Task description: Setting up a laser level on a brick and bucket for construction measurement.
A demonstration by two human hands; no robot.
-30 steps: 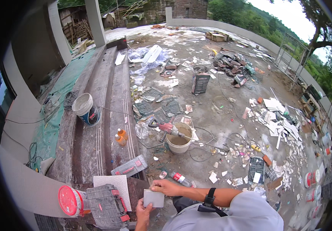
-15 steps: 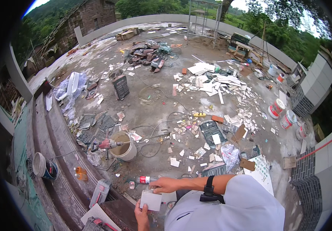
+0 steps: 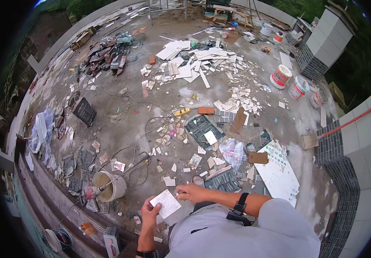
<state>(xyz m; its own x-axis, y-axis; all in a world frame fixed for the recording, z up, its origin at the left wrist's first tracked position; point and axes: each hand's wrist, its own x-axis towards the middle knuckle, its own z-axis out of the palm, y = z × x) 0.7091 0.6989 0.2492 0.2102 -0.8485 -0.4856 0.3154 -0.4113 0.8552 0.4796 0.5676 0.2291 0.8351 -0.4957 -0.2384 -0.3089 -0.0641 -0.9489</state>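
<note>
Holding a small white tile piece [image 3: 165, 203] flat and face-up in front of the chest, left hand [image 3: 150, 216] curling under its lower edge, thumb on top, apparently steadying it as a surface for marking; pinching something thin, perhaps a pencil, too small to tell, with the right hand [image 3: 189, 192], fingers closed, tip touching the tile's right corner; standing just left on the concrete floor [image 3: 121, 107], a dirty bucket [image 3: 108, 185] carrying tan mortar and a mixer shaft leaning in it; sitting well apart by the tiled pillar [image 3: 323, 43], three paint pails [image 3: 297, 86], contents hidden; lying scattered between, broken tile scraps [image 3: 194, 64].
</note>
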